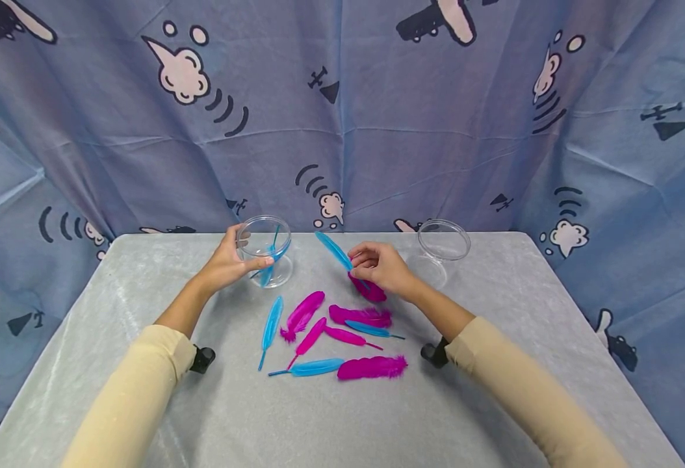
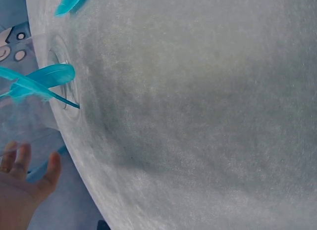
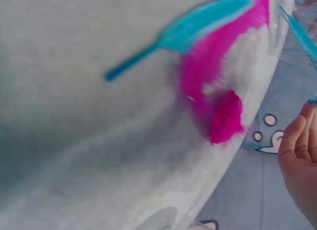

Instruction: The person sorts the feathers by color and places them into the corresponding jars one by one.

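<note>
A pale grey table (image 1: 296, 422) bears 2 clear, round plastic jars: the right jar (image 1: 437, 258) stands alone, while the left jar (image 1: 258, 244) contains crossed bright-blue feathers (image 1: 267, 274). The left hand (image 1: 229, 260) grips the left jar's side, thumb in front. The right hand (image 1: 385, 266) pinches 1 slim blue feather (image 1: 333, 248) near its quill, above a magenta feather (image 1: 370, 290). Below lie 3 blue and 5 magenta feathers. A loose pinch could drop the slim feather; a hard left squeeze could tip the jar.

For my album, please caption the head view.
Left hand grips a clear jar; right hand pinches a blue feather.
</note>
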